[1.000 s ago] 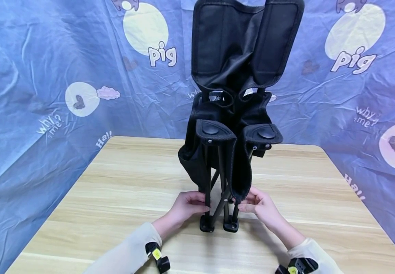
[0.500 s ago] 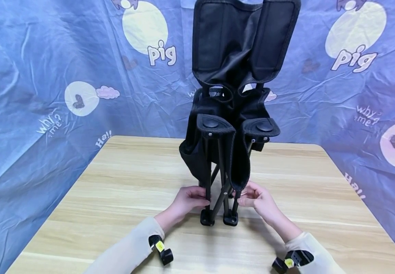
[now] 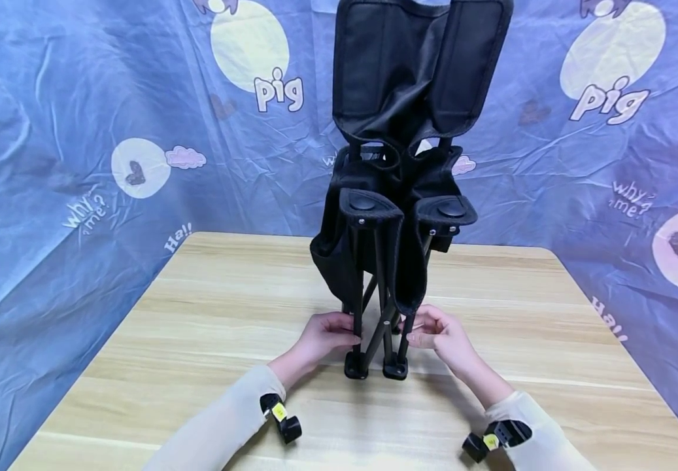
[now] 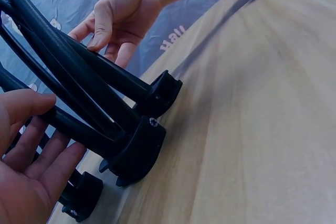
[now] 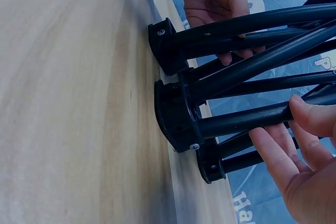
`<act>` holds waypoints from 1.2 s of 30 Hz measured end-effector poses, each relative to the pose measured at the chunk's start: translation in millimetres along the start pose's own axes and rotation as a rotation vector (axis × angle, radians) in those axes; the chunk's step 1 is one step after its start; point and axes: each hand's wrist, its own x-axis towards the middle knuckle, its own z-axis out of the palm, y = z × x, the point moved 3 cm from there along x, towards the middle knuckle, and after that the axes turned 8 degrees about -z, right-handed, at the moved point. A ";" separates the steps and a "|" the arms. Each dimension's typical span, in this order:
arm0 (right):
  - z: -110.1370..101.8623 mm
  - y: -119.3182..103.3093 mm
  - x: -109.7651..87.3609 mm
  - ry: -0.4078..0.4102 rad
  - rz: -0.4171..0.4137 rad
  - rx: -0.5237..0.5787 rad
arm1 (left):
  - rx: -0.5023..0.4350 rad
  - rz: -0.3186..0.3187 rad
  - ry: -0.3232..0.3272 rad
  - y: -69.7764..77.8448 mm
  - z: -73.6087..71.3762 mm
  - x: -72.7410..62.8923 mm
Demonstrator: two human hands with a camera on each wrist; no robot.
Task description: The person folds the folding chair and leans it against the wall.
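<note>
A black folding camp chair stands partly folded on the table, its fabric back upright and its seat creased inward. My left hand holds a front left leg tube just above its plastic foot. On the other side, my right hand pinches the front right leg between thumb and fingers, low down above the other foot. In the left wrist view, the left thumb and fingers lie on both sides of the tube. The right wrist view shows crossed tubes meeting at a foot. Fabric hides the upper frame.
The wooden table has its back edge near a blue printed cloth that hangs behind and on both sides. A small camera sits on each wrist.
The chair has slid a little away from me across the table, toward the back cloth. Both hands have travelled with it, keeping their hold on the legs.
</note>
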 end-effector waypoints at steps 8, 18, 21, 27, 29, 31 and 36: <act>-1.5 1.8 5.3 0.018 0.008 0.011 | 0.015 -0.030 0.020 0.0 -2.4 6.9; -5.5 7.2 15.0 0.034 0.010 0.011 | 0.018 -0.013 0.031 2.2 -4.0 15.6; -6.7 8.1 17.5 0.039 0.008 0.024 | 0.021 -0.016 0.037 2.8 -4.3 17.9; -8.6 7.0 21.7 0.053 0.012 0.032 | 0.010 -0.034 0.043 3.7 -5.8 23.5; -8.4 6.7 23.1 0.060 0.014 0.032 | 0.010 -0.034 0.046 3.7 -6.8 25.4; -8.5 7.0 24.7 0.063 0.022 0.026 | 0.012 -0.032 0.046 3.7 -7.6 27.4; -8.8 9.1 28.8 0.079 0.040 0.031 | 0.000 -0.039 0.051 3.3 -9.5 31.6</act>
